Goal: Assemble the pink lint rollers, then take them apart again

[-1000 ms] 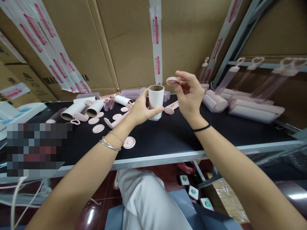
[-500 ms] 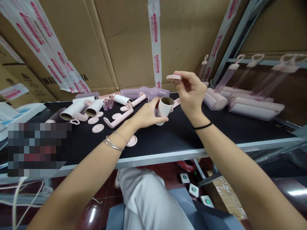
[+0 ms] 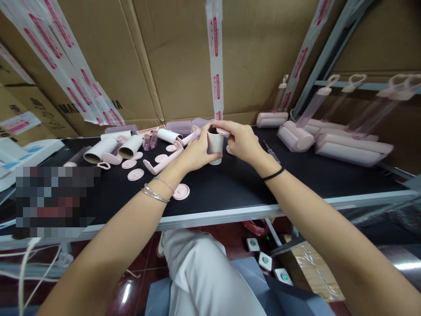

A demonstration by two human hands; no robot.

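My left hand (image 3: 199, 151) is closed around a white lint-roller roll (image 3: 215, 147), which stands upright on the black table top with its open end facing up. Between the fingers of my right hand (image 3: 241, 142) is a round pink end cap (image 3: 222, 131), tilted at the right rim of that roll. Part of the roll's opening still shows beside the cap. Left of my left hand lies a pink roller handle arm (image 3: 164, 162). Below my left wrist rests another pink cap (image 3: 181, 192).
More white rolls (image 3: 130, 147), pink discs (image 3: 135, 174) and clear purple covers (image 3: 179, 127) lie at the left and back. Lint rollers with heart-shaped handles (image 3: 351, 147) stand at right, near a screwdriver (image 3: 271, 151). Cardboard boxes (image 3: 177, 57) wall the back.
My right hand has come down and left, bringing the cap from the air to the roll's rim. The left hand has shifted slightly left with the roll, now more upright.
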